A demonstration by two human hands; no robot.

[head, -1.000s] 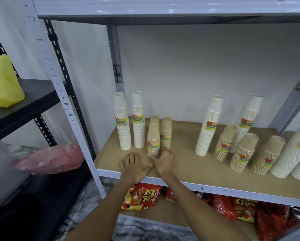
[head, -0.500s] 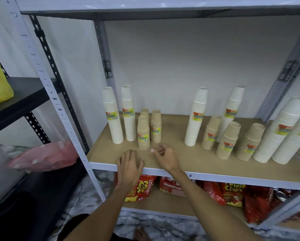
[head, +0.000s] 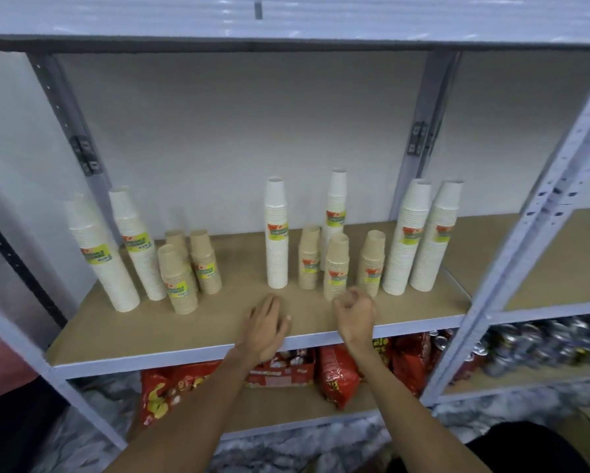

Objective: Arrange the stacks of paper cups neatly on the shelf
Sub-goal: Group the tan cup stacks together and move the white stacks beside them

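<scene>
On the wooden shelf (head: 218, 326) stand two groups of cup stacks. At the left are two tall white stacks (head: 106, 264) and three short brown stacks (head: 179, 281), close together. To the right, a tall white stack (head: 277, 240), another white one (head: 336, 213) behind, three short brown stacks (head: 336, 268) and two tall white stacks (head: 420, 244) stand loosely spread. My left hand (head: 268, 324) hovers flat over the shelf's front, fingers straight, holding nothing. My right hand (head: 355, 310) has loosely curled fingers just in front of the middle brown stack, gripping nothing.
Red snack bags (head: 338, 373) and a box lie on the lower shelf; cans (head: 542, 346) fill the neighbouring bay at the right. Grey metal uprights (head: 512, 268) frame the shelf, with another shelf board overhead. Bare wood lies between the two cup groups.
The view has swung right, and both hands have moved right along the shelf front, away from the left brown stacks to the middle group. The right hand's fingers have curled.
</scene>
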